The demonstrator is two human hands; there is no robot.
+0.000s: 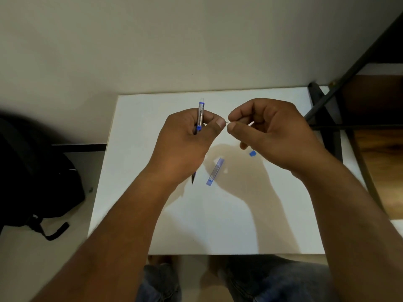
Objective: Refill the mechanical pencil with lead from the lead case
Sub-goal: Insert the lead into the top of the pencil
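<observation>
Left hand grips mechanical pencil near table's far edge, tip toward near edge; right hand pinches lead; lead case beneath, between hands.

text: none legible | lead case label: too blurred to read

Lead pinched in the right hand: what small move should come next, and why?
Probably swing the lead toward the pencil's open top end and line it up. The right hand pinches it level beside the left hand, which holds the pencil upright; the case and cap lie on the table.
</observation>
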